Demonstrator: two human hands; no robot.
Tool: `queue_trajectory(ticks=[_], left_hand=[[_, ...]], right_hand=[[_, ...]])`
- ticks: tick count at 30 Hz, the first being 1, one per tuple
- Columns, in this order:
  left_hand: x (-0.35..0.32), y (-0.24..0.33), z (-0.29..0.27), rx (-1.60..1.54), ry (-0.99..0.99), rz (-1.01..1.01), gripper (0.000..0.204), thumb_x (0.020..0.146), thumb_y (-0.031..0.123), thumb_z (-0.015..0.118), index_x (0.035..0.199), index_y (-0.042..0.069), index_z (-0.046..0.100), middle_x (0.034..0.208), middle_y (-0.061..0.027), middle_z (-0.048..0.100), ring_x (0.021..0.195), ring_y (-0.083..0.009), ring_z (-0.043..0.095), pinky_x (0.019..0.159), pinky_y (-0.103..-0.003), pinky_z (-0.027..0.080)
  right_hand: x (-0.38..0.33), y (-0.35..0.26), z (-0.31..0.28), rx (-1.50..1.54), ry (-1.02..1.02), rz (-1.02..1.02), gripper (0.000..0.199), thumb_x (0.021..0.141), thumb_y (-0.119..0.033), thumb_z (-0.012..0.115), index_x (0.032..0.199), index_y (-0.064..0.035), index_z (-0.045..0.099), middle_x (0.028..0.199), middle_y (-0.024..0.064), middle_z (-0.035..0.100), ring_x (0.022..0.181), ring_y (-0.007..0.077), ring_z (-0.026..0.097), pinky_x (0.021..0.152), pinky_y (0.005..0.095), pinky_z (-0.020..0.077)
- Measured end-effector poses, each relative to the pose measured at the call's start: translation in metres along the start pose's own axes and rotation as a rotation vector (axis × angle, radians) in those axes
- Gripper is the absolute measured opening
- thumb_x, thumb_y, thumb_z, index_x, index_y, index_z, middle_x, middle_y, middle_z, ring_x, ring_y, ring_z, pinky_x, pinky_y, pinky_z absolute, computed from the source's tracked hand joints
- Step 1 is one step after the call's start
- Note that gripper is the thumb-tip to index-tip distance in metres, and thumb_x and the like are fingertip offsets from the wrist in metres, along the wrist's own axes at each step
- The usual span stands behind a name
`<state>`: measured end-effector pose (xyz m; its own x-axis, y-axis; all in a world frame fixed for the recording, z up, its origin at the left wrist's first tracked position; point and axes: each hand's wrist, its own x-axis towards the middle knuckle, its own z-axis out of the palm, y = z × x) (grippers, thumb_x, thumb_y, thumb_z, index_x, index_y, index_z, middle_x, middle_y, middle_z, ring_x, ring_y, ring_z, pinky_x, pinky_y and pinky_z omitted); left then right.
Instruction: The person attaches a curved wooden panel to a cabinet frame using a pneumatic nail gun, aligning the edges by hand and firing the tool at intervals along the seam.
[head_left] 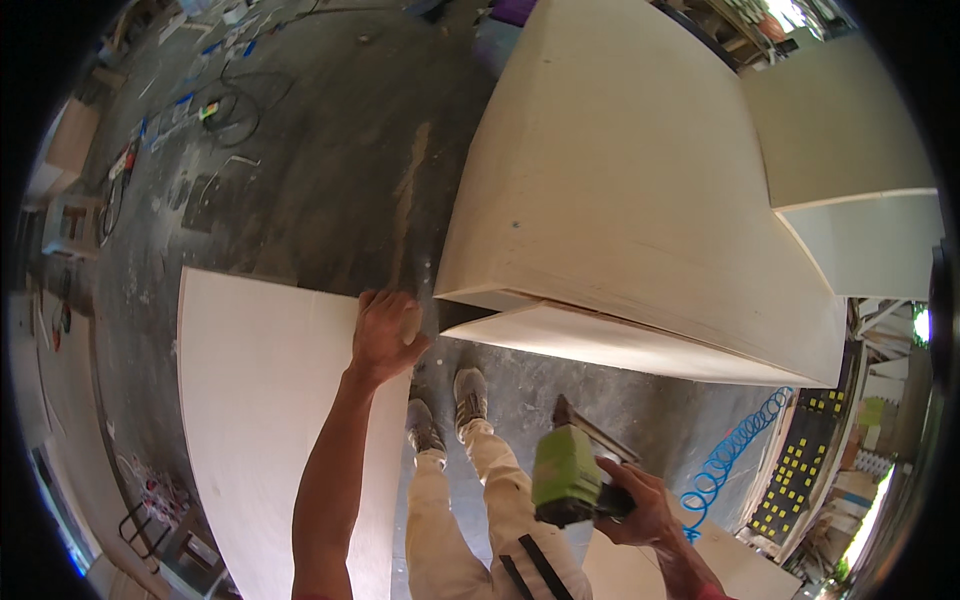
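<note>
My left hand (384, 338) is closed over the top corner of a large white panel (270, 390), which stands at my left side. The fingers curl over its far edge and the thumb points right. In my right hand (648, 508) is a green and black nail gun (562, 468), held by its handle. Its nose points away from me, above the floor and apart from the panels. Ahead to the right lies a big pale box-like cabinet (620, 190). Along its near side runs a white board (600, 342), with a dark gap showing at the left end.
A blue coiled hose (735, 440) hangs at the right, beside a black strip with yellow squares (797, 460). Another pale board (735, 560) lies low at the right. Cables (235, 115) and scraps are scattered on the grey floor at far left, near a stool (72, 225).
</note>
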<state>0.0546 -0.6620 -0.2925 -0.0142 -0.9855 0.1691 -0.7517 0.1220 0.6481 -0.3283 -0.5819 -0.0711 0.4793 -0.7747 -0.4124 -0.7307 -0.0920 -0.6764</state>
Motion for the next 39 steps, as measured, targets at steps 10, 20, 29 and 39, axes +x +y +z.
queue_trajectory(ticks=[10, 20, 29, 39], left_hand=[[0.006, -0.002, 0.01, -0.126, 0.024, -0.082, 0.031, 0.057, 0.013, 0.074, 0.085, 0.007, 0.062, 0.086, -0.0096, 0.065, 0.084, -0.0323, 0.06, 0.086, -0.042, 0.043], [-0.03, -0.028, -0.046, 0.162, 0.302, -0.136, 0.059, 0.079, 0.024, 0.08, 0.13, 0.009, 0.054, 0.138, -0.0138, 0.052, 0.132, -0.0344, 0.045, 0.11, -0.052, 0.029], [-0.088, -0.222, -0.195, 0.584, 0.551, -0.826, 0.06, 0.091, 0.032, 0.066, 0.144, 0.011, 0.047, 0.14, -0.0179, 0.052, 0.131, -0.0376, 0.046, 0.109, -0.053, 0.034], [-0.065, -0.238, -0.162, 0.332, 0.592, -0.934, 0.041, 0.093, 0.039, 0.062, 0.124, 0.012, 0.062, 0.129, -0.0126, 0.062, 0.123, -0.0342, 0.056, 0.1, -0.053, 0.042]], right_hand=[[0.016, -0.03, -0.124, -0.54, 0.646, -0.297, 0.043, 0.066, -0.012, 0.081, 0.101, 0.0078, 0.065, 0.078, 0.0153, 0.06, 0.066, 0.0295, 0.062, 0.062, 0.0377, 0.05], [0.15, 0.012, -0.17, -0.556, 0.727, -0.235, 0.04, 0.077, -0.005, 0.083, 0.111, 0.0026, 0.066, 0.092, 0.013, 0.063, 0.081, 0.0295, 0.062, 0.074, 0.039, 0.0498], [0.169, 0.032, -0.159, -0.556, 0.762, -0.106, 0.041, 0.082, -0.012, 0.079, 0.116, 0.0018, 0.061, 0.097, 0.0159, 0.064, 0.09, 0.0335, 0.062, 0.085, 0.0421, 0.0492], [0.161, 0.011, -0.124, -0.914, 1.028, -0.249, 0.042, 0.097, -0.024, 0.066, 0.132, -0.0022, 0.058, 0.136, 0.021, 0.052, 0.13, 0.0377, 0.048, 0.105, 0.0497, 0.0423]])
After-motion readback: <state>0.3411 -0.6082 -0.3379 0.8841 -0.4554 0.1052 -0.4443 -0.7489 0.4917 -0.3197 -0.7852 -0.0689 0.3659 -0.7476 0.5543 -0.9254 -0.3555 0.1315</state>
